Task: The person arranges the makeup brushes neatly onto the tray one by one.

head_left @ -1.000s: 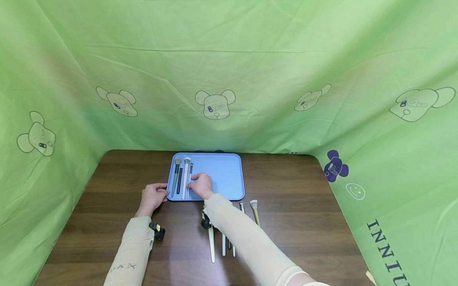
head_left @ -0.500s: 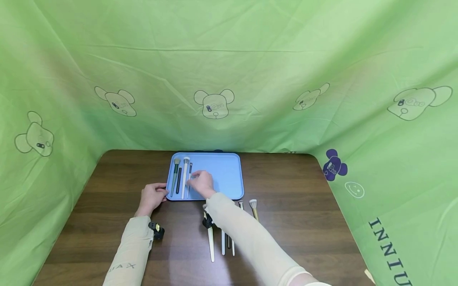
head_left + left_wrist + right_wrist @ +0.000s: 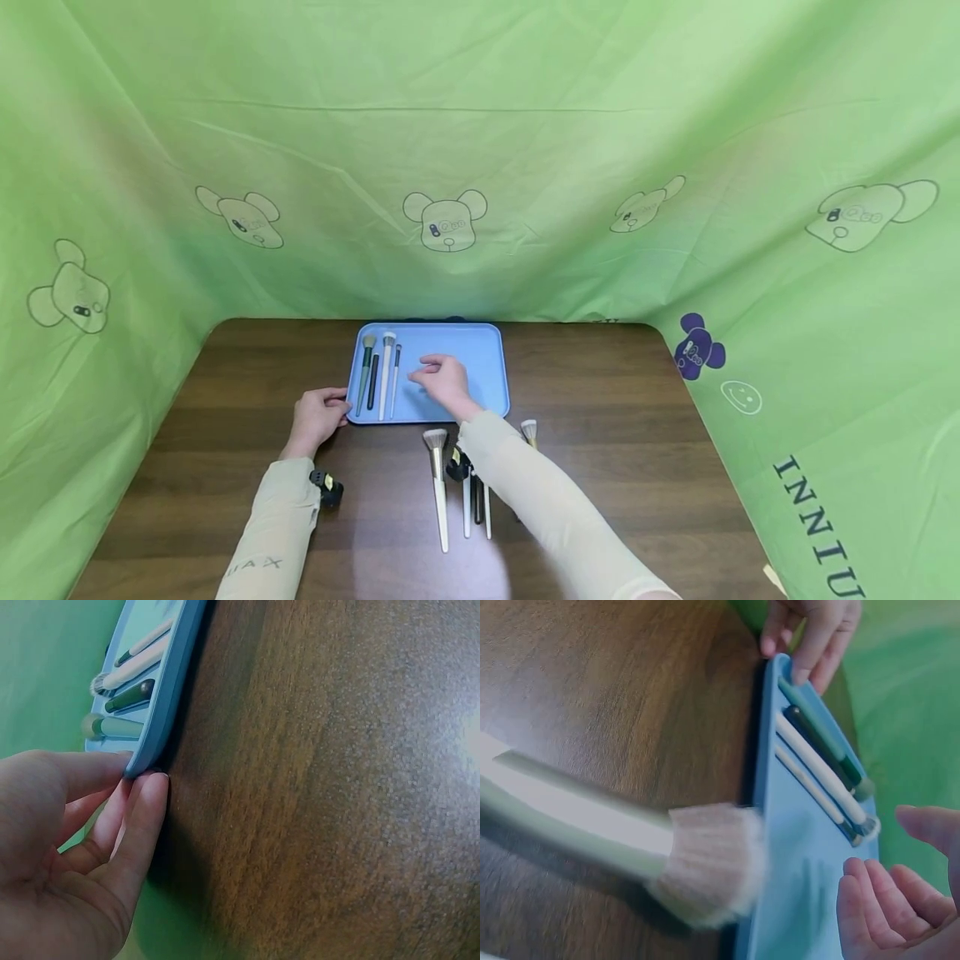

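The right hand [image 3: 445, 383] hovers above a light blue rectangular tray with a raised rim [image 3: 476, 367], its grip loosely spread and holding nothing; the right wrist view shows a gap between thumb and fingers. Nearest to that grip, just beyond its fingertips on the left, lies a slender white-handled brush with a dark ferrule [image 3: 395, 383], resting on the tray. Further left, side by side and roughly parallel, come a thicker white-handled brush with white-tipped bristles [image 3: 385, 379], a short black-handled brush [image 3: 372, 383] and a green-handled brush with pale tan bristles [image 3: 364, 379]. The left hand [image 3: 315, 419] pinches the tray's near left corner, its grip closed on the rim between thumb and fingers, just beside the green-handled brush. On the brown wood-grain tabletop [image 3: 615, 400], on the near side of the tray, a large white-handled brush with a full, pale head [image 3: 439, 496] lies below the right hand. Next to it, white handles [image 3: 467, 508] and a dark handle [image 3: 479, 507] show partly behind the cream right sleeve [image 3: 551, 517]; a white-bristled brush [image 3: 529, 432] pokes out on the sleeve's far side.
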{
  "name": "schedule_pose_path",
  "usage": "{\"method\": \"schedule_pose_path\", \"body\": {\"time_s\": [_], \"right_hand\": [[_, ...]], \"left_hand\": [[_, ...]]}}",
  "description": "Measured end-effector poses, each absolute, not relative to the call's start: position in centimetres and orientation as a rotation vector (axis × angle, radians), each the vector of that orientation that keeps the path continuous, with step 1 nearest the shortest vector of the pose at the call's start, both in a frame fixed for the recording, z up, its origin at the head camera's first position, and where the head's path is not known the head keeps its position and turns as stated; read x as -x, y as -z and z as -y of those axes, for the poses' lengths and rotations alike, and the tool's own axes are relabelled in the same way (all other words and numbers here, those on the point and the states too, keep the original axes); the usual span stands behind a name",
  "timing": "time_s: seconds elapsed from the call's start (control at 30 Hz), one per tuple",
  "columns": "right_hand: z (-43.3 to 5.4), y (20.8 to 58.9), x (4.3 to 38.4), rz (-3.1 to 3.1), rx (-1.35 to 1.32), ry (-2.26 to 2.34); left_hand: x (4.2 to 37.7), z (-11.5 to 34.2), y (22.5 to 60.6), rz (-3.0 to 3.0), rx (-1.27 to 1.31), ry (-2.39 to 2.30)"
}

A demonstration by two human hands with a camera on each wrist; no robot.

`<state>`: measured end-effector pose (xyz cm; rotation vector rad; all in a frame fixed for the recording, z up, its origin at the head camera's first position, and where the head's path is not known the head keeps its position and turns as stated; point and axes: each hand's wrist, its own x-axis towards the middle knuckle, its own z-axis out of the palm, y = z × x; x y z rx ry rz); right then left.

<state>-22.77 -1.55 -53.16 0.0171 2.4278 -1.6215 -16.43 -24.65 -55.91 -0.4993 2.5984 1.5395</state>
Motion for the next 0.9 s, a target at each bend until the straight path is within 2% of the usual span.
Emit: {"method": "schedule_pose_path", "body": {"time_s": [0.47, 0.9], "right_hand": [[-3.5, 51.4, 22.6, -2.527, 0.055, 1.691], [-8.1, 51.4, 21.9, -2.563, -0.013, 1.753]], "left_hand": [[16.4, 24.7, 55.8, -2.604, 0.473, -1.539], [16.3, 24.8, 55.8, -2.627, 0.449, -1.523]]}}
